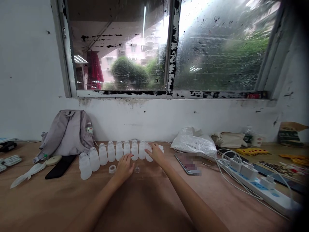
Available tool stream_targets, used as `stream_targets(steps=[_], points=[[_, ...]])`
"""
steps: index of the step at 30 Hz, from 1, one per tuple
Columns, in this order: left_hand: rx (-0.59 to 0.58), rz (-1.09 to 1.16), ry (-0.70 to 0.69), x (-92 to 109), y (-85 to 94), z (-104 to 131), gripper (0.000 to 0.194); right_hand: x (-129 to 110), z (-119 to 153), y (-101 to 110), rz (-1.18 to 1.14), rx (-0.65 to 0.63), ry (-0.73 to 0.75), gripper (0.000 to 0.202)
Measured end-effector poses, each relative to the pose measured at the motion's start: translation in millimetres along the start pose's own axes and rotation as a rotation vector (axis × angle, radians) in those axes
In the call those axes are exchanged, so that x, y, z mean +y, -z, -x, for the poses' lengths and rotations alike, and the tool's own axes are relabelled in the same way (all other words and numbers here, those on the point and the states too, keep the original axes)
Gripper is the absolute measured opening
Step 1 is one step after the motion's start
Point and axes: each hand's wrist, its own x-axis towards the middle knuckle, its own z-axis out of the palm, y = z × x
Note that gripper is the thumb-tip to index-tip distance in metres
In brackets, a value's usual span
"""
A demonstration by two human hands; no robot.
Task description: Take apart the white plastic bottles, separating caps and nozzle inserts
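Several translucent white baby bottles (103, 155) stand upright in a curved row. At the right end of the row my right hand (156, 154) has its fingers around a bottle (149, 157), which they partly cover. Another white piece (161, 148) shows just behind that hand. My left hand (124, 168) rests low in front of the middle bottles, fingers stretched and thumb apart, with nothing visible in it. To its left lies a whitish ring (112, 169); to its right, a small clear cap (137, 169).
A grey backpack (66, 132) leans on the wall at left, with a black flat case (60, 167) in front. On the right are a phone (187, 163), a white plastic bag (193, 143) and a power strip (260, 185) with loose cables. A window (120, 48) is above.
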Motion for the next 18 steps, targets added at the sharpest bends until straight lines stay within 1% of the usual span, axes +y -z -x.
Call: stream_targets(steps=[3, 5, 7, 8, 10, 11, 12, 15, 17, 18], points=[[0.0, 0.061, 0.017, 16, -2.1, -28, 0.04, -2, -1, -1, -0.043, 0.022, 0.01, 0.034], [-0.021, 0.135, 0.074, 25, -2.6, -42, 0.052, -6, -1, 6, -0.099, 0.034, 0.025, 0.031], [-0.093, 0.272, 0.159, 34, -2.7, -51, 0.065, -12, -1, 19, -0.202, -0.02, 0.031, 0.027], [-0.145, 0.357, 0.205, 38, -2.3, -53, 0.069, -16, 0, 27, -0.272, -0.058, 0.026, 0.026], [-0.245, 0.501, 0.281, 46, 0.0, -54, 0.063, -25, 2, 43, -0.381, -0.125, 0.029, 0.029], [-0.28, 0.539, 0.305, 50, 2.2, -53, 0.058, -29, 4, 49, -0.406, -0.135, 0.034, 0.032], [-0.306, 0.55, 0.317, 53, 5.1, -52, 0.053, -32, 6, 53, -0.403, -0.114, 0.042, 0.034], [-0.36, 0.488, 0.321, 60, 17.0, -47, 0.045, -40, 11, 58, -0.253, -0.017, 0.026, 0.038], [-0.401, 0.474, 0.309, 62, 25.9, -46, 0.043, -40, 13, 56, -0.163, 0.004, -0.01, 0.039], [-0.428, 0.498, 0.297, 62, 30.1, -46, 0.041, -40, 13, 54, -0.153, 0.006, -0.023, 0.039]])
